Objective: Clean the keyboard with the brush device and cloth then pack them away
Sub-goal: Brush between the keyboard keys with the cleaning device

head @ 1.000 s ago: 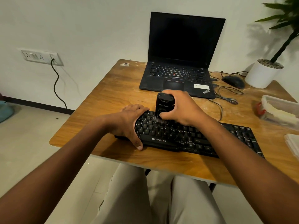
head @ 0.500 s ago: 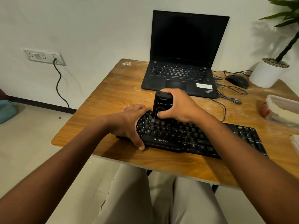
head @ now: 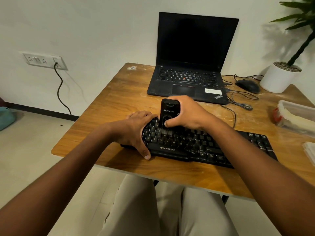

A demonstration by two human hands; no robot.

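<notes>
At mid-frame the right hand has its grip wrapped around the black brush device, held upright with its bristles down on the keys of the black keyboard, which lies on the wooden counter. The left hand clasps the keyboard's left end, thumb along its front edge. At the right edge of the frame sits a clear plastic container holding something pale and something red, too blurred to identify. A white pot at upper right holds pebbles and a plant.
</notes>
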